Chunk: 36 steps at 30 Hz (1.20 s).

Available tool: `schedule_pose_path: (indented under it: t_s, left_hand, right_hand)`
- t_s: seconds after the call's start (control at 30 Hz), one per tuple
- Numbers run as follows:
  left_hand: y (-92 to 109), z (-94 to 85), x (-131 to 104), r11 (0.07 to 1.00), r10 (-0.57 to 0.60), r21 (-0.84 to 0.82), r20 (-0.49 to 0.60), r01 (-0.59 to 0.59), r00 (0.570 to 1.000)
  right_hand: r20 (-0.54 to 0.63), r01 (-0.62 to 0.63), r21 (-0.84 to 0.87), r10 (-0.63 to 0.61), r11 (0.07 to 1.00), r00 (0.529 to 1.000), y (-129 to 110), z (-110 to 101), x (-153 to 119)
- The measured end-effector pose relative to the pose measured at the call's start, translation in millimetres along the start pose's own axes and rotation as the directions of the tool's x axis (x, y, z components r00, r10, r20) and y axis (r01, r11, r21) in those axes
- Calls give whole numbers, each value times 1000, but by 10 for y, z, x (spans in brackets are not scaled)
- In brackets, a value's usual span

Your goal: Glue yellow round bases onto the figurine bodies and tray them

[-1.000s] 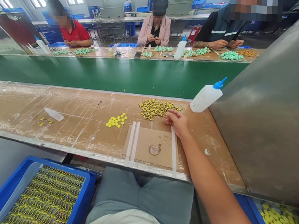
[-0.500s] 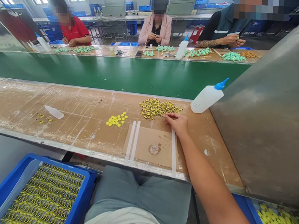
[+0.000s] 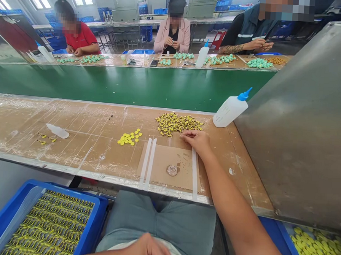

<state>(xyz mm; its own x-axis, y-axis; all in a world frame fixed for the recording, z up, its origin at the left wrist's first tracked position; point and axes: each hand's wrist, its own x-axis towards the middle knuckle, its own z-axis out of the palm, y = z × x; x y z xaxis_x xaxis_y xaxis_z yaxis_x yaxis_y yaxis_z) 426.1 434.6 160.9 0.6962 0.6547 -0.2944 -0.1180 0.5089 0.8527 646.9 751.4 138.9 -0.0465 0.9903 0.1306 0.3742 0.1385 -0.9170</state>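
My right hand (image 3: 197,141) is at the front right edge of a heap of small yellow and dark pieces (image 3: 178,124). Its fingertips are pinched together; whatever they hold is too small to make out. Low in the picture, my left hand (image 3: 149,250) hangs over my lap, blurred, its fingers hidden. A cardboard sheet (image 3: 159,172) with white tape strips lies in front of me, bearing a small clear round dish (image 3: 172,170). Left of the sheet, yellow discs (image 3: 129,137) lie in a loose group.
A white bottle with a blue tip (image 3: 230,111) stands beside a metal panel (image 3: 301,130). A small bottle (image 3: 58,131) lies at left. Blue bins (image 3: 95,215) sit below the table. Three people work beyond the green belt (image 3: 104,84).
My left hand has risen into view at the bottom. My right hand stays by the heap, its fingertips slightly nearer the heap's front edge. The whole view has shifted a little.
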Motion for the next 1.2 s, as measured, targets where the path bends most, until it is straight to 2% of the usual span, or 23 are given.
schedule_pose_path:
  t_s: [0.03, 0.07, 0.13, 0.2, 0.27, 0.37, 0.47, 0.63, 0.8, 0.93, 1.03, 1.2]
  left_hand:
    - [34, -30, 58, 994, -12, -112, -145, -4, 989]
    - [90, -71, 120, 970, -39, -241, -298, -36, 954]
    - [242, -177, 245, 869, -103, -459, -533, -185, 840]
    - [394, -291, 356, 761, -88, -540, -636, -360, 767]
    - [495, -376, 442, 671, -50, -563, -684, -482, 728]
    - [542, -419, 528, 598, -21, -573, -711, -561, 703]
    - [548, -418, 585, 586, 2, -561, -721, -585, 693]
    - [619, -513, 651, 637, 84, -475, -740, -607, 668]
    - [661, -704, 744, 664, 165, -378, -767, -645, 620]
    - [649, -798, 828, 695, 200, -347, -749, -630, 632]
    - [635, -814, 860, 715, 223, -328, -730, -618, 646]
    - [608, -813, 872, 712, 246, -314, -726, -628, 642]
  right_hand:
    - [-5, 2, -25, -2, 1000, 1000, -8, -15, -2]
    - [-10, 0, -46, -1, 999, 1000, -13, -29, -3]
    - [-16, -10, -76, 8, 997, 1000, -12, -48, -2]
    - [-20, -16, -94, 14, 995, 1000, 4, -56, 7]
    - [-20, -14, -101, 12, 995, 1000, 29, -55, 25]
    - [-13, -1, -101, 0, 995, 1000, 55, -60, 53]
    - [2, 26, -120, -26, 992, 1000, 23, -119, 40]
    - [118, 122, -265, -94, 956, 989, -171, -344, -89]
    - [262, 278, -381, -185, 881, 947, -330, -481, -226]
    - [328, 300, -420, -164, 857, 930, -313, -472, -317]
    - [329, 270, -426, -130, 863, 935, -269, -432, -370]
    - [238, 247, -383, -164, 890, 957, -168, -343, -473]
